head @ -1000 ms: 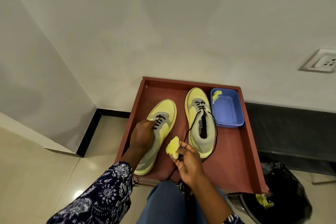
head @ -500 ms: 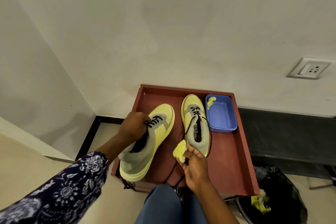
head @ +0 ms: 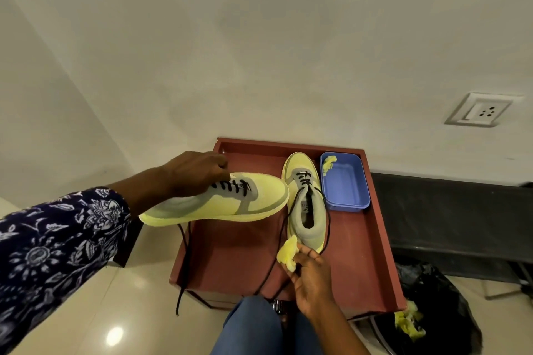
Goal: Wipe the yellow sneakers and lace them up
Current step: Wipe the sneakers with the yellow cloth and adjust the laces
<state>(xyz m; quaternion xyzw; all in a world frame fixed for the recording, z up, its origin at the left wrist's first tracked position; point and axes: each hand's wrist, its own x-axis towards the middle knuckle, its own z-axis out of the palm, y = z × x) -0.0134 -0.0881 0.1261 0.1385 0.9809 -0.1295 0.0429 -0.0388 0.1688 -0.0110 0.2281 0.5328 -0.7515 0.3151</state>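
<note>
I am in a home, in a room corner: plain painted walls [head: 259, 37], glossy floor tiles [head: 86, 311] with black skirting, a wall socket [head: 480, 109] at two o'clock, a black bin bag [head: 432, 297] at four o'clock.

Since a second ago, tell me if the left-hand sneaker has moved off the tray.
Yes. The left hand has lifted the sneaker off the red tray and turned it sideways; the other sneaker stays put.
</note>
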